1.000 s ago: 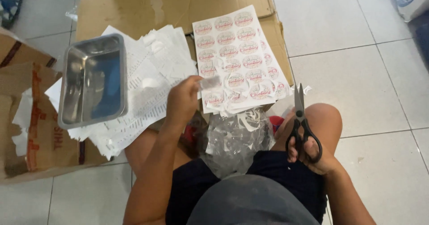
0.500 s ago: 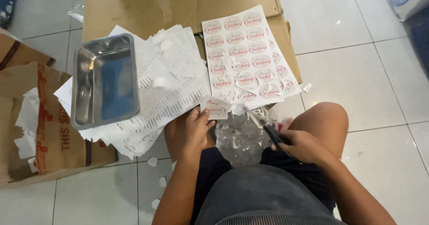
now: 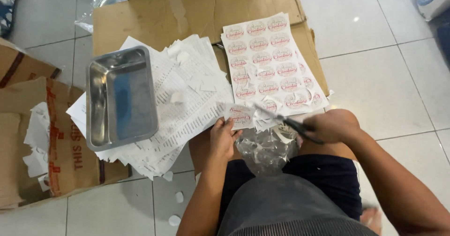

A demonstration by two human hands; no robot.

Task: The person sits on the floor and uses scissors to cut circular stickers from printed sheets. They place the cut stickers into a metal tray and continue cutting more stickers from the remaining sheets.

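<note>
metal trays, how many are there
1. The metal tray sits on the printed paper sheets, left of the sticker sheet; none other shows, though the cardboard may hide some.

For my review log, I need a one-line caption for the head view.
Seated on a tiled floor, left hand holds a label piece while right hand cuts it with scissors.

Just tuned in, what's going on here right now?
A seated person is cutting round stickers. The left hand holds a small sticker piece, and the right hand works scissors at its edge. A sticker sheet lies on cardboard ahead, beside a metal tray on printed papers. A clear bag sits in the lap.
</note>
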